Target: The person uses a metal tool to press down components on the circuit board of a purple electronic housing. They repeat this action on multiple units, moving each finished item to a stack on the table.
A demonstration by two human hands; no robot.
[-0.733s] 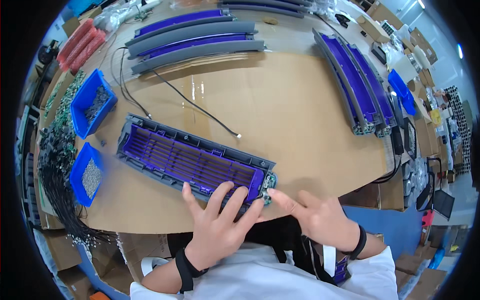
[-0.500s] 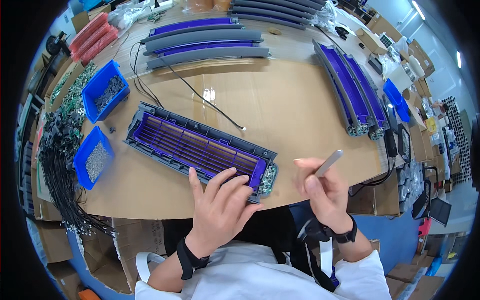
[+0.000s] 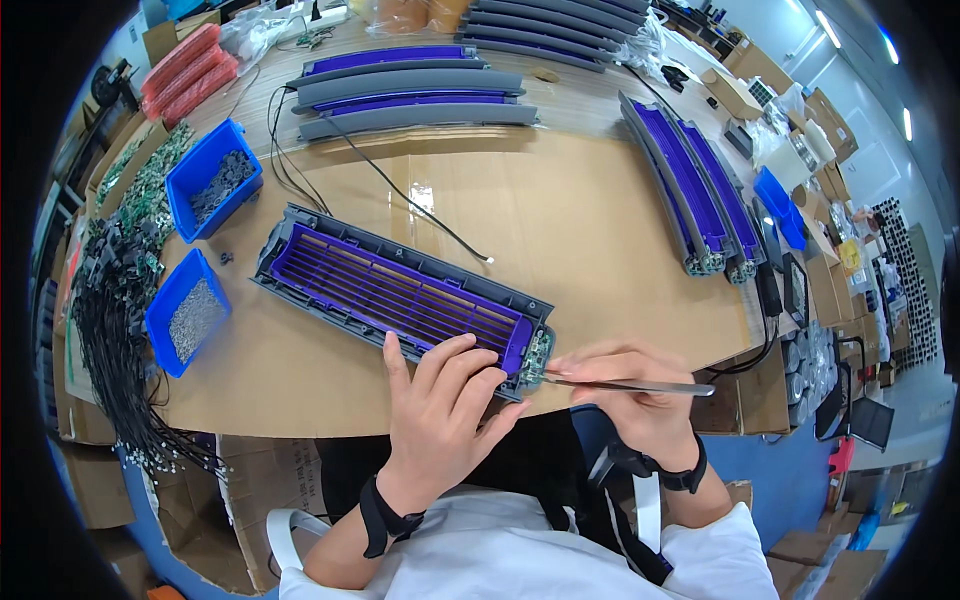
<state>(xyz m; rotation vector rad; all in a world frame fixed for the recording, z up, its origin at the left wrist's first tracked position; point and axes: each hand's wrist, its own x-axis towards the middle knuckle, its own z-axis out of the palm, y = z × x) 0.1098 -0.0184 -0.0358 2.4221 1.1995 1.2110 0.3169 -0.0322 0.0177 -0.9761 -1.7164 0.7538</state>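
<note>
Pressing flat on the near right end of the long grey plastic housing with a purple slatted grille [image 3: 400,290], the left hand [image 3: 440,400] lies open, fingers spread, apparently to keep the part from sliding on the cardboard-covered bench [image 3: 600,230]. The right hand [image 3: 640,395] pinches slim metal tweezers [image 3: 625,385], their tip meeting a small green circuit board [image 3: 538,355] seated in the housing's end; the low, nearly level hold suits fine work at that corner. The housing lies diagonally, close to the bench's near edge, within easy reach. 2 blue plastic bins of small metal parts [image 3: 195,310] sit to the left, beside a bundle of black cables [image 3: 110,330]. A loose black wire [image 3: 410,205] crosses the bench behind the housing. Matching grey and purple housings are stacked at the far edge [image 3: 410,90] and on the right [image 3: 690,190], clear of the working area.
</note>
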